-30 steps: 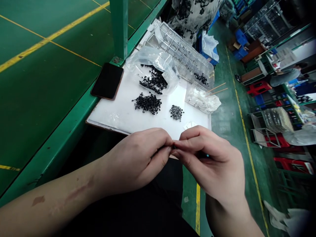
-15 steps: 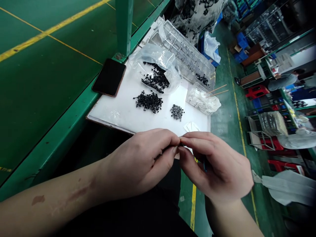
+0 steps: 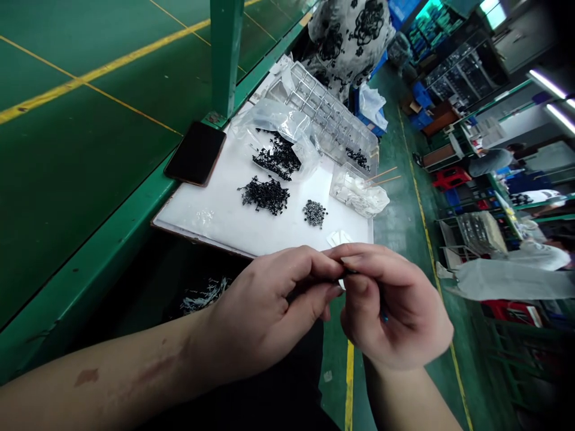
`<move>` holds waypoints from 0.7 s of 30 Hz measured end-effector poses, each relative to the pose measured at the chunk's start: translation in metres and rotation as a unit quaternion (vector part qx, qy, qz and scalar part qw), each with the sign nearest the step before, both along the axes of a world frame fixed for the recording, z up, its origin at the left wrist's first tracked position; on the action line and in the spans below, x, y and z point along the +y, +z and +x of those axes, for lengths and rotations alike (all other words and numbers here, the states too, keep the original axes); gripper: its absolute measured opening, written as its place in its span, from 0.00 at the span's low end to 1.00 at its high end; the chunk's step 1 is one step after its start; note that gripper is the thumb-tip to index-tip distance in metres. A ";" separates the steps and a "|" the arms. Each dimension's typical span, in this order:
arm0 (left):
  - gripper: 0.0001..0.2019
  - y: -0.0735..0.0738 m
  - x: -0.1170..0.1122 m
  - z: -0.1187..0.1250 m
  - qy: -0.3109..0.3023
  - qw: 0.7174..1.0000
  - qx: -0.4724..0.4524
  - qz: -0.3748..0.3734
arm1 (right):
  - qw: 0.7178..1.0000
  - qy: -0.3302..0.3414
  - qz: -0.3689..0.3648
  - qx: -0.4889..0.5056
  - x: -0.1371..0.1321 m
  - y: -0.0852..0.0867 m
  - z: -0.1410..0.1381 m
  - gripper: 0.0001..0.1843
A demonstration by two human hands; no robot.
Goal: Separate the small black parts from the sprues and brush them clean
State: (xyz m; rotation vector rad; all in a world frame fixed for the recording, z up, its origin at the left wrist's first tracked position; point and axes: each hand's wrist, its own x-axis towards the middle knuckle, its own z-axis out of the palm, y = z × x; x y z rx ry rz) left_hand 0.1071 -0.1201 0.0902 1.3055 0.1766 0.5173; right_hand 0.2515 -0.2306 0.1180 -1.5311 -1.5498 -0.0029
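Note:
My left hand (image 3: 274,305) and my right hand (image 3: 395,305) meet in front of the table, both closed in a pinch. Between their fingertips a sliver of a small black part (image 3: 349,272) shows; most of it is hidden. A bit of blue (image 3: 384,317) peeks out inside my right palm, too small to name. Beyond the hands, on the white tabletop (image 3: 215,221), lie a pile of black stemmed plastic pieces (image 3: 266,195) and a heap of small grey and black rings (image 3: 314,213). More black pieces (image 3: 276,157) spill from a clear plastic bag (image 3: 287,117).
A phone (image 3: 196,153) lies at the table's left edge by a green post (image 3: 222,60). Behind stand a clear compartment tray (image 3: 323,99) and a clear box (image 3: 359,191) of white material with two thin sticks. A person in patterned clothing (image 3: 348,36) is at the far end.
Both hands have shifted slightly right in view and stay together at the fingertips. My right thumb is now more bent. The view has tilted a little; the table's things stay put.

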 end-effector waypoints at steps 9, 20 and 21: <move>0.06 -0.005 0.016 -0.004 0.068 0.994 -0.010 0.082 | 0.999 0.007 -0.042 0.021 -0.002 0.006 0.004 0.16; 0.12 -0.001 0.024 -0.005 0.051 0.991 0.021 -0.122 | 0.994 -0.014 -0.054 -0.095 -0.005 0.012 -0.002 0.14; 0.12 -0.002 0.023 -0.004 0.031 0.983 0.022 -0.179 | 0.995 -0.018 -0.043 -0.093 -0.004 0.012 -0.002 0.13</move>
